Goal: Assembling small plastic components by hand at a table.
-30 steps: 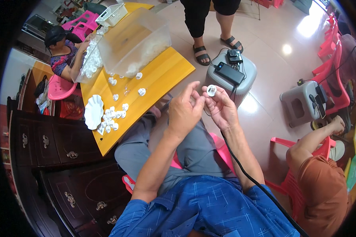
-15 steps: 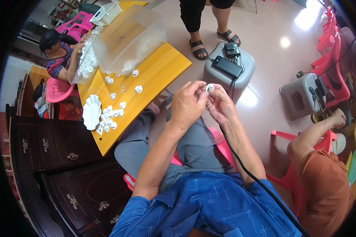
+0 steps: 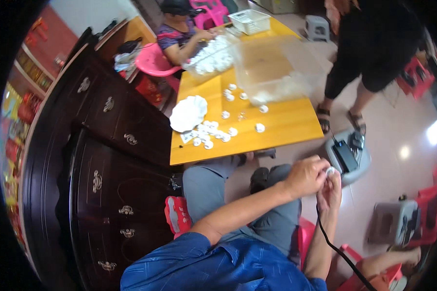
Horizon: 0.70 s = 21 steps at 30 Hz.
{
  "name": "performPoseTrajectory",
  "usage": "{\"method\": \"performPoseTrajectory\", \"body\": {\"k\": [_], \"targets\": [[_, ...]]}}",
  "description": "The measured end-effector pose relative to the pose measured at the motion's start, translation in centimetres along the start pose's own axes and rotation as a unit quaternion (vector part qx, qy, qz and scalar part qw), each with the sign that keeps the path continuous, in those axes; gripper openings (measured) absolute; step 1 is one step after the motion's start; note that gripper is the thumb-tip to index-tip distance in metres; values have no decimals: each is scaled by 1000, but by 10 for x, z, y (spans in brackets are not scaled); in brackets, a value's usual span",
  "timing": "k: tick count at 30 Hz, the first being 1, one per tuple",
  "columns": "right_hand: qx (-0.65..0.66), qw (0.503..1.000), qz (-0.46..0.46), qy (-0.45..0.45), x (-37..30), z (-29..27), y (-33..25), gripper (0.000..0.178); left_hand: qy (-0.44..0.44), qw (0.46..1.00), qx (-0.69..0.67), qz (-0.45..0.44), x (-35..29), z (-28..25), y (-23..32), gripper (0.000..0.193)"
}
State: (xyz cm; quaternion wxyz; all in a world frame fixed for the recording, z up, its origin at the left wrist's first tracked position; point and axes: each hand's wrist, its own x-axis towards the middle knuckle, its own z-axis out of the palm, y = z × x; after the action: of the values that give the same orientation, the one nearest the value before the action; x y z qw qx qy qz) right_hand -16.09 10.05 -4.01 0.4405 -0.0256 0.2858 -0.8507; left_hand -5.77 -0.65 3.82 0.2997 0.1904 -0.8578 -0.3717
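Observation:
A small round white plastic piece (image 3: 330,171) is pinched between the fingertips of both my hands, above the floor just off the table's near right corner. My left hand (image 3: 306,177) comes in from the left with curled fingers, partly covering the piece. My right hand (image 3: 329,192) grips it from below, thumb and fingers together. Several similar white pieces (image 3: 260,127) lie scattered on the yellow wooden table (image 3: 289,119), some bunched beside a white scalloped dish (image 3: 188,114). What exactly the pieces are is too small to tell.
A large translucent bin (image 3: 277,60) and a clear tray of white pieces (image 3: 213,57) stand farther back, near a white basket (image 3: 250,22). A seated person works there; another stands right. A grey stool (image 3: 364,167) holds a black power bank (image 3: 344,156). Dark drawers (image 3: 107,145) flank the left.
The view has swung left, so the table and my hands appear farther right. Both hands still hold the white piece together. The standing person's legs appear farther right.

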Motion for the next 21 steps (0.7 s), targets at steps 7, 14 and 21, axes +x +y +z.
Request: {"method": "performPoseTrajectory", "body": {"k": [7,14,21], "targets": [[-5,1000,18,13,10,13,-2,42,19,999,-7,-44,-4,-35,-5,27],[-27,997,-11,71,10,14,-15,39,5,999,40,-26,8,-82,-37,20],[-46,997,-3,69,8,23,-9,43,213,950,165,-157,74,-271,-153,18]]}}
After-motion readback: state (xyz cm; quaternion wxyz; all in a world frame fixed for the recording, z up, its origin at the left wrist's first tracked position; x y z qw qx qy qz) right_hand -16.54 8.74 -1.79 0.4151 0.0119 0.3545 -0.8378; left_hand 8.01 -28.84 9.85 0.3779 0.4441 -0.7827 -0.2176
